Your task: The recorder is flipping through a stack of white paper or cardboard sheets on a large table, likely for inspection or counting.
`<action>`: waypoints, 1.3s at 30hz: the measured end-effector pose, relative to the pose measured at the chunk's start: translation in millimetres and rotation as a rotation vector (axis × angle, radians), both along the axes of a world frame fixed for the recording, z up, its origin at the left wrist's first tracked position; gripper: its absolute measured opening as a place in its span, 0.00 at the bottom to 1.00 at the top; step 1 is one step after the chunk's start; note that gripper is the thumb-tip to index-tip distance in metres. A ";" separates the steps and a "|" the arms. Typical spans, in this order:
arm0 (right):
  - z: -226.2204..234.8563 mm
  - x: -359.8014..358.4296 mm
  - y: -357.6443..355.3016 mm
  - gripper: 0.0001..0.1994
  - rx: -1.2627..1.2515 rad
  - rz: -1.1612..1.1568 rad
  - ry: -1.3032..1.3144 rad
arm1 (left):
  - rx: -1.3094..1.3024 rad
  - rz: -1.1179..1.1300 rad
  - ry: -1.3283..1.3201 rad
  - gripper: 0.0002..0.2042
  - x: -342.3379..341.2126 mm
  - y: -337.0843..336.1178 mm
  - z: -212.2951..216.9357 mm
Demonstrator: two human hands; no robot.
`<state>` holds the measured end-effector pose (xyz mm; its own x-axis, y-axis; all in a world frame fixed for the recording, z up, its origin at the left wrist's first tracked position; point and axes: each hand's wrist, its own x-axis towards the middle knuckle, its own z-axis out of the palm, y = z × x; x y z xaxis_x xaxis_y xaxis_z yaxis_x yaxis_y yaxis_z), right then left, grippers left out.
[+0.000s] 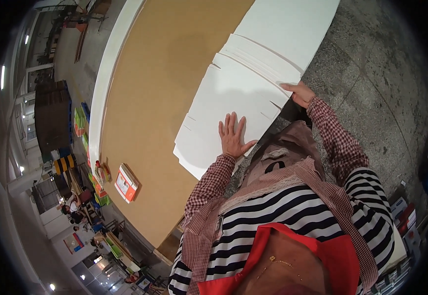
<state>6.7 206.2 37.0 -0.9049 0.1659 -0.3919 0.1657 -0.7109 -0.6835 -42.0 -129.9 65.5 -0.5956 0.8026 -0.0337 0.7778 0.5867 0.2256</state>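
Note:
White cut cardboard sheets (228, 91) with slits along their edges lie overlapping on a large brown board (157, 98). My left hand (232, 137) rests flat on the top sheet near its near edge, fingers spread. At the sheet's right edge, my right hand (300, 93) grips the cardboard, its thumb on top; the other fingers are partly hidden beyond the edge. Another long white sheet (290, 27) reaches away toward the far right.
A small stack of orange-and-white printed cards (126, 183) lies on the board at the left. Concrete floor (371, 83) stretches along the right. Far left, people sit at workbenches near a tall stack of dark cardboard (52, 115).

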 end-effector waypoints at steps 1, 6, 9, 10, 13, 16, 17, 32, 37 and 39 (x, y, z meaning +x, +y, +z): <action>0.0 -2.2 -0.1 0.32 0.080 0.017 0.025 | 0.004 -0.005 -0.002 0.48 -0.2 0.1 0.5; 12.9 1.3 -13.5 0.32 0.589 0.016 -0.065 | -0.065 -0.029 0.056 0.50 1.5 -3.8 -0.7; 23.3 10.1 -26.3 0.28 0.812 -0.023 -0.079 | -0.014 0.008 0.014 0.50 5.0 -9.7 -3.0; 25.9 10.2 -28.0 0.27 0.880 -0.004 -0.025 | -0.013 0.007 0.023 0.50 7.0 -11.7 -3.3; 28.4 1.5 -22.9 0.25 0.458 -0.082 -0.029 | -0.040 0.006 0.053 0.50 5.9 -14.9 -3.0; 22.1 -4.7 -25.9 0.24 0.425 -0.124 0.037 | -0.047 -0.005 0.070 0.49 3.8 -16.8 -2.3; 19.2 -3.5 -27.2 0.25 0.520 -0.136 -0.045 | -0.028 0.008 0.052 0.49 4.1 -16.5 -3.2; 25.8 11.8 -50.8 0.27 1.086 -0.171 0.155 | -0.052 0.007 0.055 0.49 13.3 -40.3 -7.6; 12.6 2.7 -35.2 0.26 0.676 -0.161 -0.028 | -0.083 0.002 0.058 0.48 12.1 -46.7 -8.0; 6.1 -7.6 -24.2 0.28 0.203 -0.196 -0.077 | -0.136 0.015 0.030 0.48 11.6 -46.8 -7.0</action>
